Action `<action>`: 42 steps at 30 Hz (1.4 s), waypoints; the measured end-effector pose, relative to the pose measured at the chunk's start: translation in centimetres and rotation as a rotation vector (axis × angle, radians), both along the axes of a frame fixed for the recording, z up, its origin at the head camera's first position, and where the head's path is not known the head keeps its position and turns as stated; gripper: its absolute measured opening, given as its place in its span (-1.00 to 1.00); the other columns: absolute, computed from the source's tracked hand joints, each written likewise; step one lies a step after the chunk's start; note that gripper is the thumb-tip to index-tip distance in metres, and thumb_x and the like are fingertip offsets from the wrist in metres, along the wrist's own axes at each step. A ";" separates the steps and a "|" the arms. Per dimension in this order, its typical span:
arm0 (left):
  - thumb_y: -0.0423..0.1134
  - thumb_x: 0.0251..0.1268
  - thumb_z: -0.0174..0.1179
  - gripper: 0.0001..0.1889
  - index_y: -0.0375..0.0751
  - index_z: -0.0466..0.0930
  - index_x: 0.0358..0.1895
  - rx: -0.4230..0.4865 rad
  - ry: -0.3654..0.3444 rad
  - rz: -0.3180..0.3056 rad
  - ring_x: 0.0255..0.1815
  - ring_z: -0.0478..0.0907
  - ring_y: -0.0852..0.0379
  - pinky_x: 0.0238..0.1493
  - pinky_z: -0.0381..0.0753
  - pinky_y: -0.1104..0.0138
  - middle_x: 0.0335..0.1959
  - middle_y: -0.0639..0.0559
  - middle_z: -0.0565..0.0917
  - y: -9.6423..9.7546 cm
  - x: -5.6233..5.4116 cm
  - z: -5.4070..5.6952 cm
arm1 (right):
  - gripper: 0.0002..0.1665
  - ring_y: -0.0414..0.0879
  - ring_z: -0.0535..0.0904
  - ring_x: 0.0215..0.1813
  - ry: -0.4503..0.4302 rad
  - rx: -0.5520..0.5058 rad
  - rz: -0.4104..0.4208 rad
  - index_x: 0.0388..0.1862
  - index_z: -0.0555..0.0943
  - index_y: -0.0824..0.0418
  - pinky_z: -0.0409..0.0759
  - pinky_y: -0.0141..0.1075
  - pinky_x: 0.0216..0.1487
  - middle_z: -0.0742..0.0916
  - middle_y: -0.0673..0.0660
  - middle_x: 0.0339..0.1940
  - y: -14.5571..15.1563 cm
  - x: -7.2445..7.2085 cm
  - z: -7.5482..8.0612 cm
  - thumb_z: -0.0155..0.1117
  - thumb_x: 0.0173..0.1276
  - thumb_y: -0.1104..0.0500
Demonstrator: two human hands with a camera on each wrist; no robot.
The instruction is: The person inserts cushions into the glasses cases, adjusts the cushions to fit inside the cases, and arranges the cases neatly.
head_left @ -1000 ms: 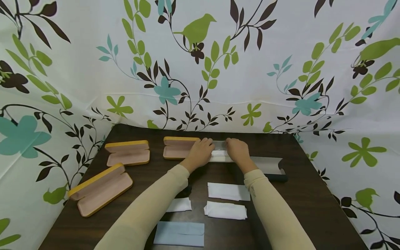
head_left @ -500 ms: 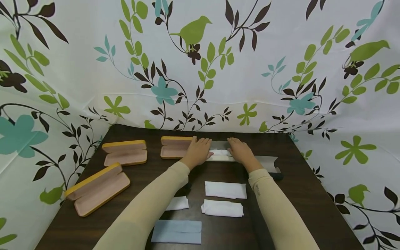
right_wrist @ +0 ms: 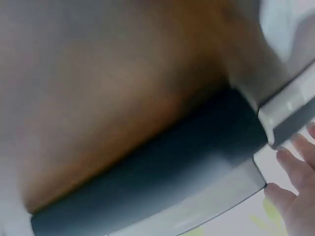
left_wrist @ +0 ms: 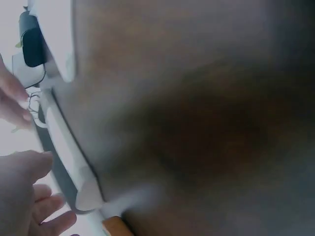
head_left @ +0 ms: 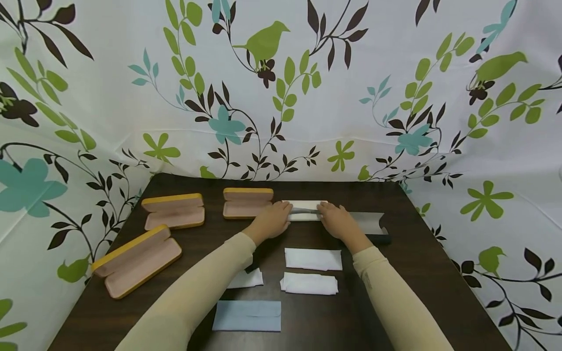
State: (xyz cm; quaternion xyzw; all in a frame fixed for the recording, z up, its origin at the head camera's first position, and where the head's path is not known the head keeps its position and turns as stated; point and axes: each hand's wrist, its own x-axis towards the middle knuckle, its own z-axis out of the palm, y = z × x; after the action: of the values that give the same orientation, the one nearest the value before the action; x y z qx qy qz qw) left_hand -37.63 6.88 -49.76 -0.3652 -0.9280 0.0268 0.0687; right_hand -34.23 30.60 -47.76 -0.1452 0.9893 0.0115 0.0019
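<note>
A white eyeglass case (head_left: 303,217) lies at the back of the table, its lid tipped forward and a grey strip showing along the opening. My left hand (head_left: 270,220) lies at its left end, the fingers touching the lid. At the other end, my right hand (head_left: 339,222) rests its fingers on the lid. In the right wrist view the fingers (right_wrist: 290,164) reach toward the white and grey case edge. Just right of it stands an opened dark case (head_left: 371,225) with a grey lining. White cloth inside the white case is now out of sight.
Three opened yellow cases with pinkish lining, one at the back (head_left: 247,204), one left of it (head_left: 174,214), one nearer (head_left: 139,265). Folded white cloths (head_left: 313,259) (head_left: 309,283) (head_left: 246,279) and a light-blue folded cloth (head_left: 247,316) lie nearer. Patterned fabric (head_left: 263,97) hangs behind.
The white case's lid, earlier raised with its grey inside showing, has come down and forward under both hands. The white cloth inside has gone from view. The head view has shifted slightly.
</note>
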 end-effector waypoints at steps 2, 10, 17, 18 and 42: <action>0.01 0.53 0.14 -0.39 -0.28 0.36 0.46 -0.049 -0.007 -0.017 0.45 0.37 -0.05 0.42 0.39 0.11 0.47 -0.12 0.41 -0.6 0.6 -0.3 | -0.46 0.14 0.42 0.46 0.039 0.058 0.046 0.40 0.52 0.27 0.29 0.29 0.40 0.51 0.25 0.45 0.0 1.0 -0.9 0.27 0.52 0.11; 0.05 0.53 0.13 -0.32 -0.22 0.26 0.55 -0.171 -0.023 0.027 0.56 0.22 0.01 0.41 0.39 0.06 0.62 -0.07 0.16 -1.1 2.5 -0.7 | -0.50 0.15 0.54 0.35 0.114 0.114 0.069 0.27 0.59 0.38 0.44 0.21 0.32 0.56 0.31 0.39 -0.4 2.2 -2.5 0.32 0.48 0.12; 0.13 0.57 0.03 -0.29 -0.21 0.17 0.59 -0.168 -0.111 0.026 0.57 0.18 0.00 0.40 0.40 0.03 0.64 -0.08 0.09 -1.0 2.7 -0.9 | -0.49 0.19 0.55 0.32 0.052 0.092 0.031 0.28 0.57 0.42 0.66 0.02 0.06 0.53 0.34 0.41 -0.9 2.4 -2.4 0.30 0.50 0.12; 0.14 0.58 0.01 -0.28 -0.21 0.15 0.59 -0.154 -0.136 0.030 0.58 0.16 -0.01 0.41 0.38 0.03 0.64 -0.08 0.08 -1.1 2.6 -0.8 | -0.48 0.19 0.54 0.33 0.042 0.082 0.026 0.29 0.56 0.42 0.65 0.03 0.09 0.52 0.35 0.42 -0.9 2.4 -2.3 0.29 0.50 0.13; -0.19 0.57 0.11 -0.76 -0.21 0.69 0.04 0.221 -0.461 -0.066 0.04 0.63 0.04 0.17 0.57 0.14 -0.03 -0.01 0.71 -9.4 1.5 1.3 | -0.72 0.08 0.70 0.02 -0.082 -0.100 -0.015 0.08 0.70 0.24 0.66 0.03 0.00 0.77 0.17 -0.03 -5.2 3.0 -0.2 0.21 0.55 0.15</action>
State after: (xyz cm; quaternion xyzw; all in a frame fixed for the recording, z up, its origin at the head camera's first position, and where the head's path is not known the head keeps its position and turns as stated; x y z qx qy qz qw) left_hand -36.10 -2.54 -48.42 -0.3818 -0.9041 -0.1612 -0.1044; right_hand -31.24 25.44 -47.94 -0.1379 0.9888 -0.0438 0.0352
